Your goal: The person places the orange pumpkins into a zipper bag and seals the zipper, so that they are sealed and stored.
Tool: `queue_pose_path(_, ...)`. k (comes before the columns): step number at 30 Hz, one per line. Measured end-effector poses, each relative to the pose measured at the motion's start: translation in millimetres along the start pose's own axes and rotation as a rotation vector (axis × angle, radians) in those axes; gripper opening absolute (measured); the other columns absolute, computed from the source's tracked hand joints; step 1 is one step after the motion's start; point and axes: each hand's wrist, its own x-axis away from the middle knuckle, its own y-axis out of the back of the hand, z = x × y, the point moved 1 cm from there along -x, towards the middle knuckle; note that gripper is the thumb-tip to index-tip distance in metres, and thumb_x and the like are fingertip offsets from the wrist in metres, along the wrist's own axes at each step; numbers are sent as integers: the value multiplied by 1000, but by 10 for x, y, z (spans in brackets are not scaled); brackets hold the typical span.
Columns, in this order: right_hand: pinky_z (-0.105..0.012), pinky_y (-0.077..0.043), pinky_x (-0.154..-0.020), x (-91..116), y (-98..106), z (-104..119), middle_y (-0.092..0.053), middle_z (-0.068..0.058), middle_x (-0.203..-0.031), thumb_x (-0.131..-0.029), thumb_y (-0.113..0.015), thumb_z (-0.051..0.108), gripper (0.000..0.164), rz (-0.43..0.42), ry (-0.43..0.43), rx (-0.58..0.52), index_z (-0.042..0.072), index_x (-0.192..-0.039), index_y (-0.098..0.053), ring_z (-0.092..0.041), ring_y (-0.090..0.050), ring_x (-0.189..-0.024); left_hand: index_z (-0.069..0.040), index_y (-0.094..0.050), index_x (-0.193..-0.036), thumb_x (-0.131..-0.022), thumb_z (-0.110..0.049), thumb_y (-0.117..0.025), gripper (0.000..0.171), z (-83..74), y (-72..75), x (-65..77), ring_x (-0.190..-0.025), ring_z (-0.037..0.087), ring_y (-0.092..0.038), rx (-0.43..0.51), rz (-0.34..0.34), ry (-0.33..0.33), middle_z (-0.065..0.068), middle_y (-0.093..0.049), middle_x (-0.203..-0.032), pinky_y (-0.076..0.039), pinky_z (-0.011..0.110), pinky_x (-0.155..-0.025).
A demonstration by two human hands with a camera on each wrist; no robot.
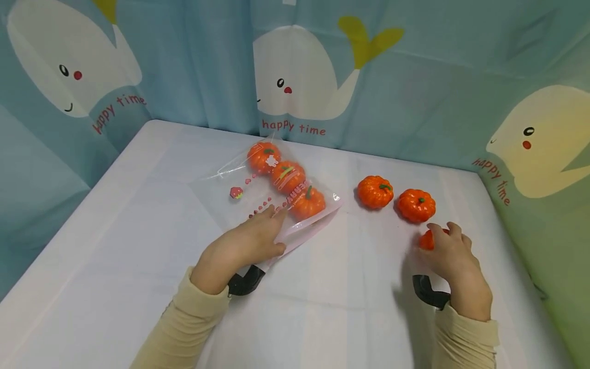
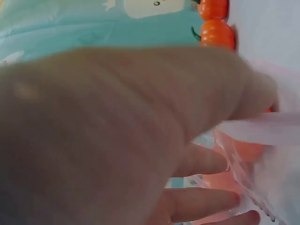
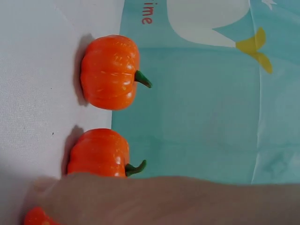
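Observation:
In the head view a clear plastic bag (image 1: pixel 216 192) with pink print lies on the table, several small orange toy pumpkins (image 1: pixel 308 204) inside it. My left hand (image 1: pixel 251 238) holds the bag near its pink-edged mouth. In the left wrist view the thumb (image 2: pixel 255 96) is at the film's edge and the other fingers (image 2: pixel 201 204) spread against the bag. At the right, my right hand (image 1: pixel 454 259) grips a toy pumpkin (image 1: pixel 427 240), mostly hidden under the curled fingers. Just beyond it sit two more toy pumpkins, one nearer (image 1: pixel 416 205) and one farther left (image 1: pixel 375 192).
The white table (image 1: pixel 115 246) is bordered at the back and sides by a blue-green curtain (image 1: pixel 428 97) with whale prints. A black curved piece shows beneath the left wrist (image 1: pixel 246 281) and another by the right wrist (image 1: pixel 428 292).

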Motion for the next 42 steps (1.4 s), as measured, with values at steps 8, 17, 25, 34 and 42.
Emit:
queue_pose_path(8, -78, -40, -87, 8, -29, 81, -8, -41, -152, -88, -61, 10, 67, -47, 60, -12, -3, -148, -32, -62, -21, -132, 6, -46, -139, -101, -22, -57, 49, 3, -43, 4, -133, 30, -52, -50, -55, -83, 20, -54, -142, -41, 45, -113)
queue_pose_path(17, -76, -39, -91, -5, -72, 74, -19, -47, -144, -91, -63, 27, 72, -97, 95, -31, -7, -144, -29, -65, -31, -123, 1, -60, -120, -102, -12, -52, 24, -58, -48, -8, -71, 19, -56, -140, -231, -188, 8, -62, -80, -54, 32, -69)
queue_pose_path(25, -71, -46, -85, -18, -94, 100, -34, -42, -135, -91, -64, 32, 69, -109, 147, 7, -3, -143, -36, -60, -42, -115, -2, -62, -114, -100, -9, -54, 17, -120, -31, -38, -59, 16, -49, -154, -414, -236, 1, -48, -63, -47, 25, -54)
queue_pose_path(34, -71, -42, -93, 66, -88, 277, -36, -36, -140, -88, -72, 25, 71, -109, 256, -58, 2, -146, -37, -58, -43, -119, -6, -63, -117, -104, -15, -48, 22, -119, -56, -58, -60, 17, -44, 22, -375, -187, 2, -46, -66, -40, 27, -52)
queue_pose_path(42, -68, -42, -98, 185, -88, 603, -43, -28, -139, -88, -73, 20, 68, -162, 432, -90, 6, -147, -41, -49, -43, -127, -9, -63, -102, -104, -19, -47, 19, -160, -48, -67, -74, 20, -60, -13, -391, -159, 3, -58, -77, -54, 37, -64)
